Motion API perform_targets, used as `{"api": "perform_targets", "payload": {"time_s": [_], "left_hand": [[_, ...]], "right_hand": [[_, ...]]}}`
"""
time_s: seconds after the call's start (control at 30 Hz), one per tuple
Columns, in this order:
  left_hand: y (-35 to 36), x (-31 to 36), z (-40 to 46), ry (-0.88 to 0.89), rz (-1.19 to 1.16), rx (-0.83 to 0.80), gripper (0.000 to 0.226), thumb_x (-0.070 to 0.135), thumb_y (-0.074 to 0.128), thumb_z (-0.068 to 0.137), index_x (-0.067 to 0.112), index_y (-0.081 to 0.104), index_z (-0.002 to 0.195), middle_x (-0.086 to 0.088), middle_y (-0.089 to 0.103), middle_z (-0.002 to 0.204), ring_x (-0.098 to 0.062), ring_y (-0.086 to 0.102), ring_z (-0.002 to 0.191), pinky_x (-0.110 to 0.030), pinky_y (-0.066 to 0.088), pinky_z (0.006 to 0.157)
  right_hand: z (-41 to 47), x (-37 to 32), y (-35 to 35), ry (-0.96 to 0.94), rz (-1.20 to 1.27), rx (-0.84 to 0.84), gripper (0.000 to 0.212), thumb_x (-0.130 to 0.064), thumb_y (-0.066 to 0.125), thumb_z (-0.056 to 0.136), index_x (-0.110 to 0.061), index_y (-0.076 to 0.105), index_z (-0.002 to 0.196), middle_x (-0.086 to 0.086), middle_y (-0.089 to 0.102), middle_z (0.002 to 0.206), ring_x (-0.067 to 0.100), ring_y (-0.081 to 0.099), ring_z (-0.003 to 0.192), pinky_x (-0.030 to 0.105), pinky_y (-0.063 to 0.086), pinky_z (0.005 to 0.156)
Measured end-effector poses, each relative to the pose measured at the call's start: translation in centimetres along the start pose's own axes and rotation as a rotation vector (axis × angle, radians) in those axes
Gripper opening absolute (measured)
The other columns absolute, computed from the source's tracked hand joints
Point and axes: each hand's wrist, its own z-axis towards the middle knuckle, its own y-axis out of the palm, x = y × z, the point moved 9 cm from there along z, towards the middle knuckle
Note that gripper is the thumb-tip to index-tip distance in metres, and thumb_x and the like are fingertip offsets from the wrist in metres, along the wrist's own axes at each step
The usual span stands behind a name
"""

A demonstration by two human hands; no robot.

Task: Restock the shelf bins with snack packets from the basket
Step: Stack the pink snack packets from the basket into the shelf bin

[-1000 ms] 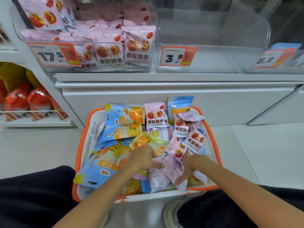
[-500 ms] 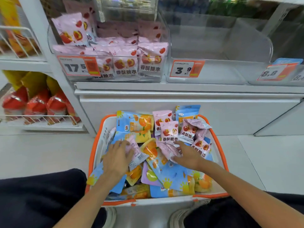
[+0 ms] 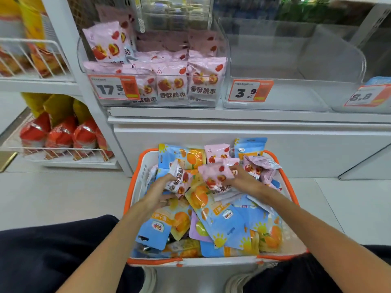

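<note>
Basket (image 3: 135,187), white with an orange rim, on the floor in front of the shelving: my landmark for every entry below.

Contents: mixed snack packets, blue-and-orange fruit packets (image 3: 224,220) heaped across the near half of the basket, pink date packets (image 3: 261,166) gathered toward its far right corner. I judge the mix is why both hands are sorting rather than scooping.

Left hand (image 3: 160,192): over the left-centre of the basket, fingers curled round one pink packet (image 3: 179,178), which stands tilted on edge, lifted clear of the heap.

Right hand (image 3: 241,179): over the far centre of the basket, thumb and fingers pinching a second pink packet (image 3: 215,175), held flat and raised above the blue ones. One packet per hand, same kind, which reads to me as picking out pink stock only.

Pink bin (image 3: 220,49): clear, on the shelf up and left of the basket, price tag 17.5 (image 3: 114,88) on its front, already holding rows of matching pink packets. I take this as the destination for both held packets.

Middle bin (image 3: 317,98): clear, straight above the basket, tag 3.9 (image 3: 250,90); no stock visible in it.

Right bin (image 3: 359,60): up and right of the basket, tag 8.8 (image 3: 368,96); contents cut off by the frame edge.

Red-topped bags (image 3: 61,134): wire rack, left of the basket, not part of this job as far as I can judge.
</note>
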Motion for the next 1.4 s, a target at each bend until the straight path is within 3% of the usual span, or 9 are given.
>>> {"api": "perform_targets", "payload": {"time_s": [0.1,0.23,0.33,0.43,0.67,0.83,1.03,1.23,1.4], "left_hand": [[-0.3,0.2,-0.1,-0.069,-0.166,-0.094,0.032,0.047,0.049,0.089,0.020,0.060,0.100,-0.002,0.065,0.097,-0.019,0.063,0.079,-0.027,0.036,0.055],[-0.1,0.5,0.3,-0.049,-0.107,-0.107,0.051,0.066,0.034,0.091,0.022,0.057,0.082,0.003,0.061,0.063,-0.011,0.048,0.057,-0.022,0.023,0.045],[-0.2,0.7,0.9,-0.015,0.059,-0.027,0.054,0.069,0.035,0.087,0.020,0.053,0.075,0.007,0.051,0.050,-0.007,0.042,0.047,-0.017,0.029,0.044],[-0.4,0.7,1.4,-0.008,0.151,-0.010,0.055,0.070,0.038,0.086,0.025,0.067,0.100,0.003,0.072,0.091,-0.014,0.066,0.085,-0.028,0.053,0.079],[-0.1,2.8,1.0,0.089,0.140,-0.070,0.027,0.051,0.054,0.089,0.031,0.065,0.102,0.001,0.071,0.108,-0.022,0.064,0.106,-0.045,0.045,0.102],[-0.1,2.8,0.6,0.101,0.219,-0.051,0.072,0.038,0.071,0.042,0.017,0.060,0.110,-0.009,0.069,0.108,-0.027,0.065,0.100,-0.047,0.052,0.092],[-0.1,2.5,-0.2,0.052,0.374,-0.235,0.030,0.023,0.069,0.085,0.020,0.061,0.114,0.005,0.069,0.085,-0.004,0.051,0.058,-0.015,0.031,0.046],[0.2,2.9,-0.9,-0.031,0.738,-0.277,0.070,0.054,0.079,0.056,0.027,0.061,0.119,0.006,0.061,0.115,-0.013,0.058,0.107,-0.027,0.048,0.088],[2.4,2.4,-1.6,-0.025,0.156,-0.307,0.033,0.034,0.057,0.090,0.019,0.062,0.119,-0.006,0.067,0.114,-0.020,0.059,0.106,-0.029,0.046,0.086]], "right_hand": [[-0.4,-0.2,-0.1,0.096,0.431,-0.162,0.052,-0.033,0.070,0.068,-0.012,0.058,0.114,0.004,0.059,0.126,0.022,0.054,0.111,0.038,0.043,0.094],[-2.1,-2.0,1.2,0.097,0.667,-0.285,0.012,-0.017,0.053,0.087,-0.011,0.062,0.091,0.007,0.069,0.090,0.020,0.064,0.075,0.032,0.045,0.067],[-2.6,-2.6,2.3,0.111,0.695,-0.347,0.019,-0.017,0.051,0.090,-0.009,0.066,0.100,0.011,0.070,0.106,0.021,0.066,0.090,0.031,0.047,0.081],[-2.6,-2.7,2.6,0.126,0.676,-0.366,0.029,-0.018,0.058,0.084,-0.010,0.063,0.111,0.014,0.064,0.121,0.024,0.061,0.105,0.035,0.043,0.093],[-2.7,-3.6,2.2,0.113,0.516,-0.380,0.037,-0.031,0.064,0.078,-0.015,0.064,0.112,0.005,0.071,0.108,0.016,0.066,0.091,0.031,0.048,0.088],[-2.7,-4.4,1.8,0.093,0.448,-0.346,0.035,-0.033,0.061,0.082,-0.019,0.064,0.113,0.001,0.072,0.107,0.012,0.068,0.091,0.027,0.051,0.083],[-3.1,-3.9,-1.0,0.131,0.166,-0.362,0.029,-0.023,0.059,0.090,-0.026,0.053,0.118,-0.013,0.071,0.099,0.002,0.068,0.086,0.016,0.052,0.068],[-3.7,-4.2,-0.6,0.157,-0.300,-0.544,0.090,-0.049,0.076,0.065,-0.027,0.038,0.143,-0.012,0.041,0.144,0.013,0.035,0.137,0.029,0.028,0.112],[-3.3,-4.6,1.5,0.125,-0.111,-0.549,0.047,-0.035,0.069,0.078,-0.027,0.055,0.122,-0.016,0.059,0.126,0.006,0.050,0.122,0.025,0.031,0.111]]}}
